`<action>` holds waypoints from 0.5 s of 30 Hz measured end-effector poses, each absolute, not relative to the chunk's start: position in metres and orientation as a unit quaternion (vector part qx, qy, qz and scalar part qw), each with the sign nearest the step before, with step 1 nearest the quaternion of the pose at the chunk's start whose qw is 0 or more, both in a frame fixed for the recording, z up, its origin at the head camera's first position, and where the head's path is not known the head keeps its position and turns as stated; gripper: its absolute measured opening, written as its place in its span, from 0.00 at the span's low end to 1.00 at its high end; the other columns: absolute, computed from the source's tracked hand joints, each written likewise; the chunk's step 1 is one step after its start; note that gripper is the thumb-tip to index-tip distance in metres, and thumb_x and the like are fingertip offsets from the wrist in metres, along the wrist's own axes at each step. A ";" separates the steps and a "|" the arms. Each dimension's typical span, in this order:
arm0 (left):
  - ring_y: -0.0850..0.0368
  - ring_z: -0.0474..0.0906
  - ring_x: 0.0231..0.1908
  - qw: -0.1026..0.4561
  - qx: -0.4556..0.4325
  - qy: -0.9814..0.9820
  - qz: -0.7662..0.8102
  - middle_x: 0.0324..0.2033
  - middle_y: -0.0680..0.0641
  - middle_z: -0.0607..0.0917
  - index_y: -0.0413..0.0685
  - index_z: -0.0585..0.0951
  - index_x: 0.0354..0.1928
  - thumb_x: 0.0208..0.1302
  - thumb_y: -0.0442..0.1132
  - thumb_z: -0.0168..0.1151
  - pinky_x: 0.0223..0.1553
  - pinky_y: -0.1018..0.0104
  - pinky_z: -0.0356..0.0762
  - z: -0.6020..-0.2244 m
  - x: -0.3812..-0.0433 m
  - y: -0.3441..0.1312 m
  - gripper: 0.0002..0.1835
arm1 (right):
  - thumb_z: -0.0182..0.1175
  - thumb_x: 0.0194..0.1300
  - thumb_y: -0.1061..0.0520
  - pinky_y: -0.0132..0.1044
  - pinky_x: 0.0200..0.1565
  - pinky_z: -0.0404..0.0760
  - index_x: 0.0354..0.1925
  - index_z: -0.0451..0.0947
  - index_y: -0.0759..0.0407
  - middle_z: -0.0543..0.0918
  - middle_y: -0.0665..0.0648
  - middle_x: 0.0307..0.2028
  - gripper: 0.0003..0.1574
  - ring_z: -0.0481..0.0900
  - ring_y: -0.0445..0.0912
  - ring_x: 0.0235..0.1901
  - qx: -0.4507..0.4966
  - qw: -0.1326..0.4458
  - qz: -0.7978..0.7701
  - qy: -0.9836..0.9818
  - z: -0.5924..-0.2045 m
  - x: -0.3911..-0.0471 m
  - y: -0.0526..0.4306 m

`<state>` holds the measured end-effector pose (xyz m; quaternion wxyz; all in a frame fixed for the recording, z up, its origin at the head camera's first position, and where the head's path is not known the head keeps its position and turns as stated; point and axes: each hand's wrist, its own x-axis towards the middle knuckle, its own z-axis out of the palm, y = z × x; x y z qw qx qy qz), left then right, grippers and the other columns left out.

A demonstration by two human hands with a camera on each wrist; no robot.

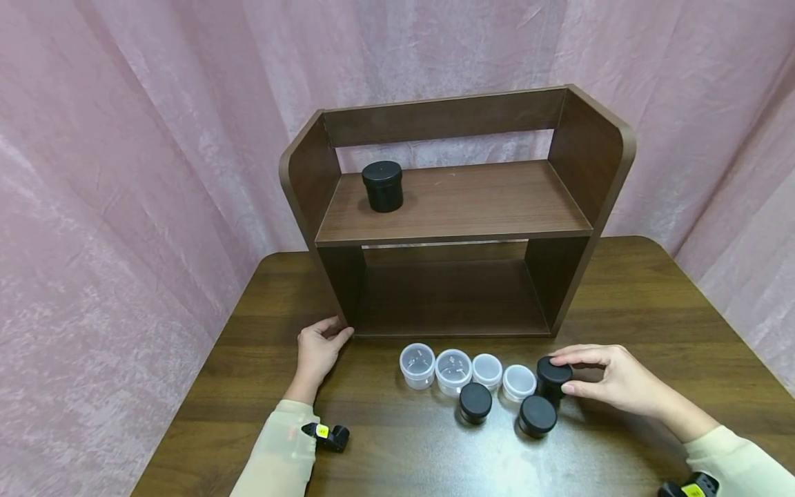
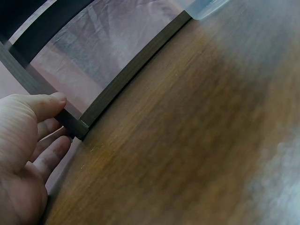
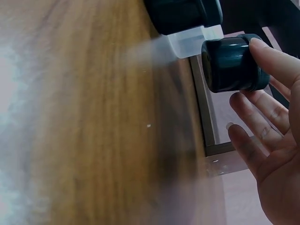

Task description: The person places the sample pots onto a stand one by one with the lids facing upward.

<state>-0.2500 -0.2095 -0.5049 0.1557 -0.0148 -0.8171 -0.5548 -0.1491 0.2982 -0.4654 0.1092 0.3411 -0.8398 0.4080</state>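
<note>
One round black plastic jar (image 1: pixel 553 374) is pinched lower right by the right hand (image 1: pixel 611 378), the brown wooden shelf (image 1: pixel 459 203) mid-frame by the left hand (image 1: pixel 318 353), prob for steadiness.

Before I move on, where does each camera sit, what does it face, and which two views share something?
Head: on the person's head, facing forward and down at the brown shelf; left grip, right grip and both sleeves show.
Left wrist: on that wrist, facing the table and shelf edge, which the left grip pinches.
Right wrist: on that wrist, facing a black jar pinched by the right grip.
Head and right wrist share that jar.
</note>
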 end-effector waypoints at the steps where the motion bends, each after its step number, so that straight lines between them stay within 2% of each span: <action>1: 0.50 0.84 0.37 0.157 -0.015 -0.817 -0.555 0.38 0.39 0.86 0.35 0.85 0.42 0.52 0.33 0.74 0.34 0.75 0.79 -0.505 -0.250 -0.209 0.15 | 0.76 0.43 0.66 0.19 0.49 0.70 0.46 0.84 0.54 0.85 0.55 0.46 0.28 0.79 0.35 0.49 0.340 0.109 0.409 -0.840 -0.464 -0.150 0.298; 5: 0.51 0.84 0.36 0.162 -0.020 -0.817 -0.553 0.38 0.38 0.86 0.34 0.85 0.42 0.52 0.33 0.73 0.34 0.75 0.78 -0.506 -0.251 -0.209 0.15 | 0.75 0.44 0.68 0.19 0.50 0.69 0.46 0.84 0.56 0.85 0.56 0.45 0.27 0.79 0.36 0.49 0.334 0.109 0.414 -0.840 -0.459 -0.151 0.297; 12: 0.50 0.84 0.36 0.164 -0.022 -0.819 -0.549 0.38 0.38 0.86 0.35 0.85 0.41 0.52 0.34 0.74 0.34 0.75 0.79 -0.505 -0.250 -0.209 0.15 | 0.76 0.44 0.67 0.20 0.49 0.72 0.45 0.85 0.51 0.85 0.49 0.45 0.28 0.80 0.35 0.48 0.324 0.127 0.406 -0.845 -0.447 -0.155 0.294; 15: 0.50 0.84 0.36 0.166 -0.021 -0.824 -0.541 0.37 0.39 0.86 0.35 0.85 0.42 0.51 0.33 0.74 0.34 0.74 0.79 -0.504 -0.248 -0.209 0.15 | 0.75 0.44 0.68 0.21 0.48 0.72 0.45 0.85 0.52 0.85 0.49 0.45 0.27 0.80 0.35 0.47 0.322 0.133 0.408 -0.844 -0.444 -0.156 0.292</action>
